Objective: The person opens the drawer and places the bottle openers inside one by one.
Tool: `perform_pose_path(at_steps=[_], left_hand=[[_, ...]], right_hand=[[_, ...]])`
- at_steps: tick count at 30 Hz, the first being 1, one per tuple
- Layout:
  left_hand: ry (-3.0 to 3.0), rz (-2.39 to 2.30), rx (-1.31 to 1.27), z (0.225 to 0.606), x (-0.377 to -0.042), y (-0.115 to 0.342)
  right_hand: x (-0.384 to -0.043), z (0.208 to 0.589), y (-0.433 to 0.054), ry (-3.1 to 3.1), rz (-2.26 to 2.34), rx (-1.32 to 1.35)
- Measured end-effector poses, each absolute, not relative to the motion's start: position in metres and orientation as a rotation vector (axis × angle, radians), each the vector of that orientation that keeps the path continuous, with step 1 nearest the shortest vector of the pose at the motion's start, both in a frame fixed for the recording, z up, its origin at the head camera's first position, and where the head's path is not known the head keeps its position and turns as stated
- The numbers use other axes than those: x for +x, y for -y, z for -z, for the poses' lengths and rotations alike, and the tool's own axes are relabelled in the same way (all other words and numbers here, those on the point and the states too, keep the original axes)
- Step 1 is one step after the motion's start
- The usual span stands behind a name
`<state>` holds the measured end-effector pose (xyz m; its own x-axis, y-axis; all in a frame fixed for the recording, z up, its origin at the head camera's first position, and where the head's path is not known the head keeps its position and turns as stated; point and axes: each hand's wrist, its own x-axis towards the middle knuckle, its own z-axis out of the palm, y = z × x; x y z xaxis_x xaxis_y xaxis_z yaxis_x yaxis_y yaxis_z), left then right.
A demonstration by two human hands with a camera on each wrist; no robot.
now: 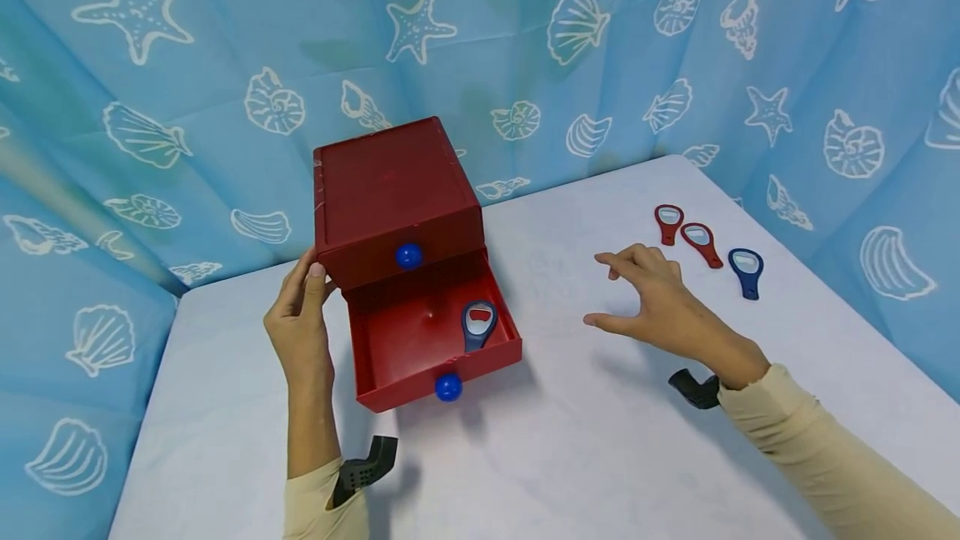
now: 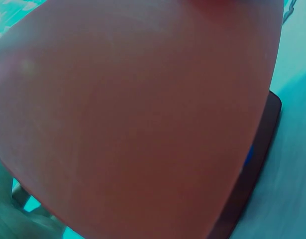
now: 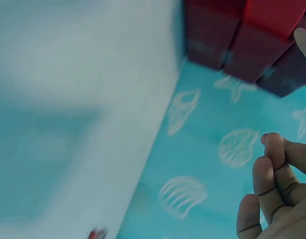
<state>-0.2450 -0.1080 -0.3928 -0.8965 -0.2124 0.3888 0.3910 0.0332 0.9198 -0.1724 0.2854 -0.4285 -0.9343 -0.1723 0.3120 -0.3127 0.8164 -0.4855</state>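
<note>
A red two-drawer box (image 1: pixel 390 182) stands on the table with its lower drawer (image 1: pixel 405 348) pulled out and its upper one closed. Inside the lower drawer, toward the right, lies a blue bottle opener (image 1: pixel 478 325). My left hand (image 1: pixel 303 315) holds the box at its front left edge, thumb at the front and fingers along the side. To the right of the box, my right hand (image 1: pixel 648 302) hovers over the table, thumb and index finger spread apart with nothing between them. Beyond it lie two red bottle openers (image 1: pixel 668 225) and another blue bottle opener (image 1: pixel 747 273).
A white cloth covers the table (image 1: pixel 585 440). Behind it and along both sides hangs a blue curtain (image 1: pixel 480 48) with shells and starfish. Round blue knobs (image 1: pixel 448 387) stick out from the drawer fronts. Each wrist carries a black camera mount (image 1: pixel 367 465).
</note>
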Motion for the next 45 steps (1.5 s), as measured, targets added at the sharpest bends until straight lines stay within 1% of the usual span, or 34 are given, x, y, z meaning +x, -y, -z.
perform_pose_path(at_steps=[7, 17, 29, 35, 45], left_hand=[[1.896, 1.922, -0.179, 0.395, -0.246, 0.109], [1.856, 1.940, -0.194, 0.421, -0.267, 0.122], [1.873, 1.925, -0.187, 0.421, -0.267, 0.119], [1.881, 1.911, -0.175, 0.420, -0.267, 0.120], [1.859, 1.929, -0.205, 0.421, -0.265, 0.119]], right_hand=[[-0.173, 0.440, -0.331, 2.763, -0.718, 0.260], [-0.172, 0.457, -0.390, 2.890, -0.633, 0.078], [-0.167, 0.470, -0.458, 3.024, -0.573, -0.222], [-0.163, 0.474, -0.482, 3.061, -0.524, -0.246], [-0.166, 0.488, -0.509, 3.123, -0.464, -0.248]])
